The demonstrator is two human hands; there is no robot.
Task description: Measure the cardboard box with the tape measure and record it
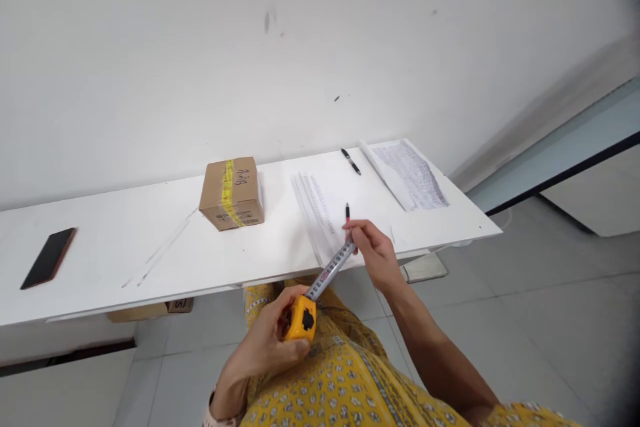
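My left hand (pixel 267 337) is wrapped around the yellow case of a tape measure (pixel 306 315), held in front of my body below the table edge. A short length of its numbered metal blade (pixel 331 269) runs up and to the right from the case. At the free end of the blade, my right hand (pixel 374 252) is closed in a pinch. A black and red pen (pixel 347 211) points up from behind the right fingers; whether they grip it or it lies on the paper I cannot tell. Sheets of printed paper (pixel 320 203) lie on the table beyond that hand.
A taped cardboard box (pixel 215 185) stands on the white table (pixel 175 267) near the wall. To the left lies a dark phone (pixel 49 257). A black pen (pixel 351 161) and a scribbled sheet (pixel 410 173) are at the right, near the table's end. Tiled floor (pixel 500 320) shows below.
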